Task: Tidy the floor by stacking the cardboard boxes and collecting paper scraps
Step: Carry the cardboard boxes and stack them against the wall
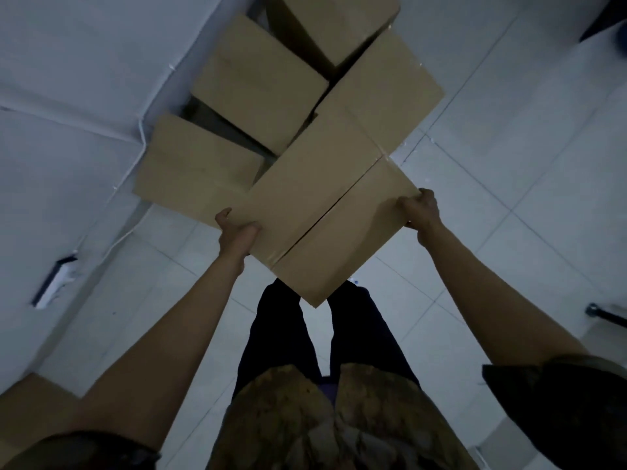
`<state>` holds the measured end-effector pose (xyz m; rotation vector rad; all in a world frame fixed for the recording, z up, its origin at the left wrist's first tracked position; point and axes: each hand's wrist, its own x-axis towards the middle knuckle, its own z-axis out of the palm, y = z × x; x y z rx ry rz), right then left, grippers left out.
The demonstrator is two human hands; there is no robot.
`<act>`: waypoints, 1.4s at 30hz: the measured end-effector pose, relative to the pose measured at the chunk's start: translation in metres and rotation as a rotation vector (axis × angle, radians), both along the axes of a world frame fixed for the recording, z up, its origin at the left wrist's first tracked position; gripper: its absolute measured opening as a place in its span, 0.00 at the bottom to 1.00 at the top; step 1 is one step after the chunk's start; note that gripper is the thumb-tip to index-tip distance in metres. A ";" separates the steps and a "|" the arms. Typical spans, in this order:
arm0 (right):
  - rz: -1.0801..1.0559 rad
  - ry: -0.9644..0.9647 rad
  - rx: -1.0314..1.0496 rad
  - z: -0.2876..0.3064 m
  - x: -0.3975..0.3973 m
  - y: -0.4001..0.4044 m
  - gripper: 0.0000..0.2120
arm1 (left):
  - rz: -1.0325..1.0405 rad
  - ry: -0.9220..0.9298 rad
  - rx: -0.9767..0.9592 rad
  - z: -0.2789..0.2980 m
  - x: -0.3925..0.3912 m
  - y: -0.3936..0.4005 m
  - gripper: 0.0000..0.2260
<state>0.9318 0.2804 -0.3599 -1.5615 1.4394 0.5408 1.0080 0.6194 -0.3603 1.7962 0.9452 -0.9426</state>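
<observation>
I hold a large brown cardboard box in front of me, its top flaps shut with a seam down the middle. My left hand grips its near-left corner, thumb on top. My right hand grips its right corner. Beyond it stand several more cardboard boxes: one at the left, one in the middle, one at the right and one at the top, packed close against the wall.
The white wall runs along the left with a thin white cable and a socket strip. Pale floor tiles spread to the right. A dark furniture leg stands at the right edge. Another box corner shows at bottom left.
</observation>
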 end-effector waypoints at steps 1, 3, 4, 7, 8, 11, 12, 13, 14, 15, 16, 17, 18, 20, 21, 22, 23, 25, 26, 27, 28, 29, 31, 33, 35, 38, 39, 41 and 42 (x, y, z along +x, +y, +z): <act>0.007 -0.021 -0.009 0.016 0.003 0.003 0.34 | 0.019 -0.013 -0.006 0.014 0.000 0.003 0.32; 0.026 -0.058 -0.028 0.048 0.011 0.010 0.35 | 0.062 -0.039 -0.023 0.042 0.000 0.010 0.32; 0.027 -0.068 -0.034 0.061 0.017 0.013 0.35 | 0.081 -0.049 -0.029 0.051 0.001 0.014 0.32; 0.049 -0.130 -0.044 0.093 0.027 0.025 0.36 | 0.136 -0.087 -0.063 0.077 -0.001 0.028 0.32; 0.056 -0.143 -0.046 0.103 0.029 0.030 0.38 | 0.148 -0.098 -0.070 0.084 -0.002 0.033 0.32; 0.074 -0.188 -0.059 0.123 0.033 0.043 0.42 | 0.186 -0.137 -0.080 0.097 -0.007 0.048 0.32; 0.086 -0.201 -0.066 0.129 0.033 0.049 0.42 | 0.202 -0.147 -0.085 0.102 -0.010 0.053 0.33; 0.099 -0.216 -0.077 0.133 0.032 0.054 0.42 | 0.219 -0.157 -0.093 0.106 -0.013 0.058 0.33; 0.109 -0.222 -0.087 0.137 0.033 0.058 0.43 | 0.235 -0.159 -0.099 0.109 -0.015 0.062 0.33; 0.121 -0.226 -0.096 0.139 0.034 0.061 0.43 | 0.247 -0.163 -0.101 0.111 -0.017 0.065 0.33; 0.135 -0.226 -0.101 0.142 0.035 0.065 0.42 | 0.254 -0.165 -0.100 0.113 -0.019 0.069 0.33; 0.153 -0.231 -0.101 0.144 0.035 0.069 0.42 | 0.263 -0.174 -0.102 0.116 -0.022 0.073 0.33; 0.175 -0.230 -0.098 0.146 0.037 0.073 0.42 | 0.277 -0.181 -0.103 0.120 -0.025 0.077 0.34; 0.211 -0.215 -0.099 0.149 0.041 0.077 0.43 | 0.298 -0.181 -0.101 0.124 -0.030 0.083 0.35; 0.234 -0.212 -0.100 0.150 0.043 0.078 0.43 | 0.311 -0.183 -0.102 0.126 -0.034 0.086 0.35; 0.264 -0.211 -0.092 0.152 0.045 0.081 0.43 | 0.328 -0.188 -0.099 0.128 -0.040 0.089 0.35; 0.289 -0.215 -0.084 0.152 0.047 0.083 0.43 | 0.339 -0.197 -0.089 0.129 -0.045 0.091 0.34; 0.332 -0.213 -0.062 0.152 0.053 0.088 0.43 | 0.381 -0.198 -0.070 0.133 -0.055 0.093 0.33; 0.355 -0.208 -0.048 0.153 0.055 0.091 0.43 | 0.411 -0.193 -0.063 0.135 -0.061 0.093 0.33; 0.380 -0.203 -0.032 0.152 0.056 0.093 0.44 | 0.439 -0.191 -0.056 0.137 -0.070 0.093 0.33; 0.412 -0.199 -0.019 0.152 0.056 0.095 0.44 | 0.468 -0.192 -0.044 0.140 -0.080 0.093 0.33; 0.441 -0.196 -0.014 0.151 0.056 0.095 0.45 | 0.490 -0.203 -0.031 0.142 -0.090 0.092 0.34; 0.498 -0.193 0.002 0.149 0.057 0.098 0.45 | 0.535 -0.208 -0.015 0.146 -0.111 0.091 0.32; 0.553 -0.192 0.024 0.144 0.056 0.101 0.44 | 0.581 -0.211 -0.002 0.147 -0.134 0.088 0.30; 0.598 -0.203 0.050 0.139 0.053 0.106 0.42 | 0.623 -0.210 0.004 0.146 -0.157 0.084 0.28; 0.671 -0.220 0.092 0.133 0.046 0.118 0.37 | 0.710 -0.194 0.041 0.146 -0.189 0.076 0.27; 0.698 -0.208 0.103 0.134 0.044 0.123 0.35 | 0.735 -0.181 0.048 0.146 -0.199 0.075 0.29; 0.746 -0.183 0.126 0.134 0.037 0.133 0.32 | 0.786 -0.149 0.062 0.143 -0.222 0.076 0.33; 0.754 -0.185 0.132 0.135 0.034 0.138 0.30 | 0.808 -0.138 0.072 0.143 -0.232 0.077 0.34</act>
